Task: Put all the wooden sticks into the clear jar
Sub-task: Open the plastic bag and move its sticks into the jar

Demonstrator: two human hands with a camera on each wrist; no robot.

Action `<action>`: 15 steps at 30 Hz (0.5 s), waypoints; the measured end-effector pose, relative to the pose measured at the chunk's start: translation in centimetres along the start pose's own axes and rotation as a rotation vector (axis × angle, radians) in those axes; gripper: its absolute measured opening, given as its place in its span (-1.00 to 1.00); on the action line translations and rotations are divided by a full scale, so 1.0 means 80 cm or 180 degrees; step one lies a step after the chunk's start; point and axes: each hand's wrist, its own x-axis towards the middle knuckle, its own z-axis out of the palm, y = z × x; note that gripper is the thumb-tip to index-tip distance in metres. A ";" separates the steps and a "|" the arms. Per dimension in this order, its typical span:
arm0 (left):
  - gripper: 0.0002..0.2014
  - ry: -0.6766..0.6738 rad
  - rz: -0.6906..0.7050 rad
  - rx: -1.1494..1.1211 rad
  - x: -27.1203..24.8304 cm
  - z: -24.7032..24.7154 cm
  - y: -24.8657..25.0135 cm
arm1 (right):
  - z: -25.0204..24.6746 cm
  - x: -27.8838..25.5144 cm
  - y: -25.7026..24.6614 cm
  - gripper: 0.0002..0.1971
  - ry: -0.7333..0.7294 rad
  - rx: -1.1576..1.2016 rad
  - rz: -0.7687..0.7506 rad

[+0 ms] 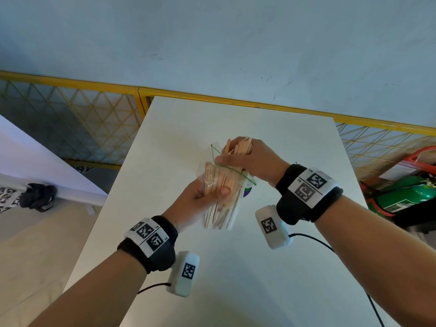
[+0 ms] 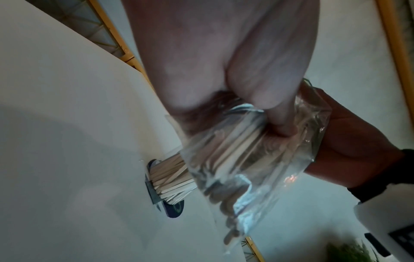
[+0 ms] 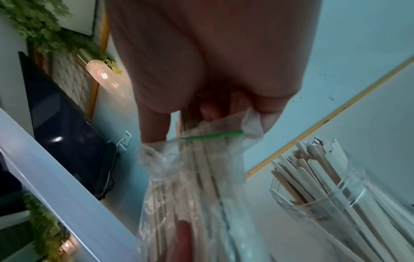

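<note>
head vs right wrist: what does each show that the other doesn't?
Head only: both hands whole, the left hand gripping the clear bag low down, the right hand pulling a bunch of wooden sticks out of its green-edged mouth, over the white table.

Right wrist only: the clear jar in plain sight beside the bag, already holding sticks.

Both: bag, green zip edge, sticks in the right hand.

One jar (image 3: pixel 318 200), one bag (image 3: pixel 179 177), one desk (image 1: pixel 259 267), two hands — left (image 1: pixel 195 204) and right (image 1: pixel 254 161) — and sticks (image 3: pixel 309 164) too many and too bunched to count.
</note>
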 end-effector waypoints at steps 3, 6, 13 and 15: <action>-0.69 0.0030 0.0011 -0.0033 -0.002 0.004 -0.002 | 0.006 -0.002 0.001 -0.88 0.0301 -0.0092 -0.0058; -0.74 0.0019 -0.0037 0.0016 -0.004 0.008 0.002 | 0.006 -0.002 0.002 -0.84 0.0501 -0.0117 -0.0135; -0.74 -0.0094 0.0017 0.0164 0.000 0.007 0.015 | -0.011 -0.002 -0.007 -0.83 0.0733 0.0265 -0.0292; -0.71 0.0058 0.0010 0.0140 0.002 0.002 0.011 | -0.009 -0.003 -0.004 -0.90 0.0818 0.0574 -0.0286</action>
